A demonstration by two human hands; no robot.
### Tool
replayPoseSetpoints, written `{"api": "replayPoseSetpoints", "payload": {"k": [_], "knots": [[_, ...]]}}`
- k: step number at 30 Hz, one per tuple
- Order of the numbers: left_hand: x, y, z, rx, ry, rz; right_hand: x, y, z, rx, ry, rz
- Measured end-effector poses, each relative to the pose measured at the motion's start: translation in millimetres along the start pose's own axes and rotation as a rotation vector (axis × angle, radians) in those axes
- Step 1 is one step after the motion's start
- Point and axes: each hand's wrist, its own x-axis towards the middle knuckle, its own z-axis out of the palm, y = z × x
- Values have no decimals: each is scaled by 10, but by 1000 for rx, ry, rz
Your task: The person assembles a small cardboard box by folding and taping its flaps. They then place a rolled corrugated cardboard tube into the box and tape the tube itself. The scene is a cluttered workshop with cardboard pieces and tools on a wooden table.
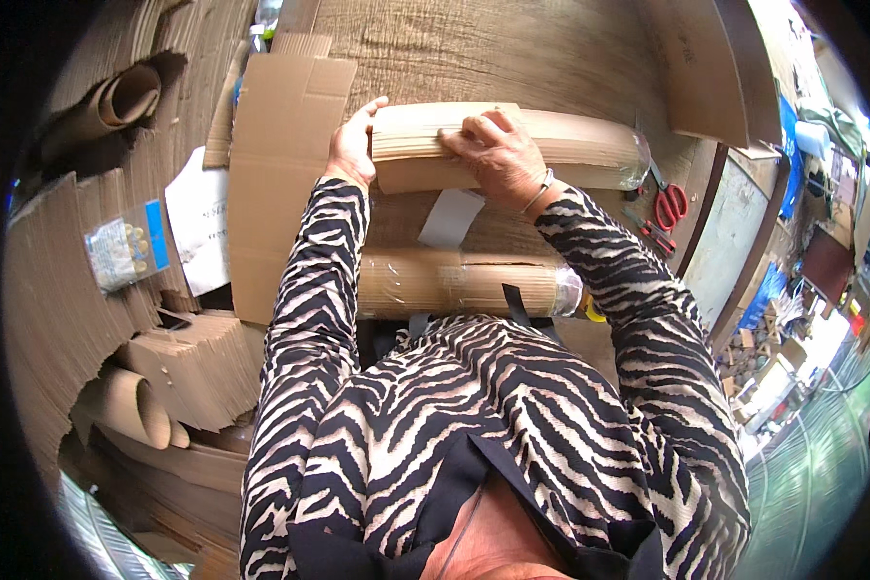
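A long stack of brown cardboard strips [570, 137] lies crosswise on the table, its thin edges facing up and its right end wrapped in clear film. My left hand [355, 145] rests against the stack's left end with fingers stretched out. Over the top, my right hand [501, 159] bends its fingers onto the strips, gripping at their edges; its fingertips are partly hidden. A small white paper [452, 217] lies just below the stack. Closer to my body is a second bundle of cardboard [425, 282] wrapped in clear film.
Red-handled scissors [671, 206] and a red-and-black hand tool [655, 234] lie right of the stack. A flat cardboard sheet [285, 184] covers the table's left side. Tall cardboard piles [77, 242] stand farther left, and an upright cardboard panel [701, 68] is at the far right.
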Motion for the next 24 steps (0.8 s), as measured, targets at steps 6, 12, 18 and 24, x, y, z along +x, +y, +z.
{"api": "replayPoseSetpoints", "payload": {"k": [6, 12, 18, 24], "knots": [[-38, 36, 58, 112, 59, 207, -81, 118, 104, 28, -19, -54], [-577, -50, 234, 1563, -145, 940, -120, 211, 227, -110, 112, -24], [-680, -70, 409, 1796, -85, 774, -181, 50, 226, -68, 170, 106], [-903, -176, 385, 1783, -42, 682, -1061, 290, -341, -79, 522, 110]]}}
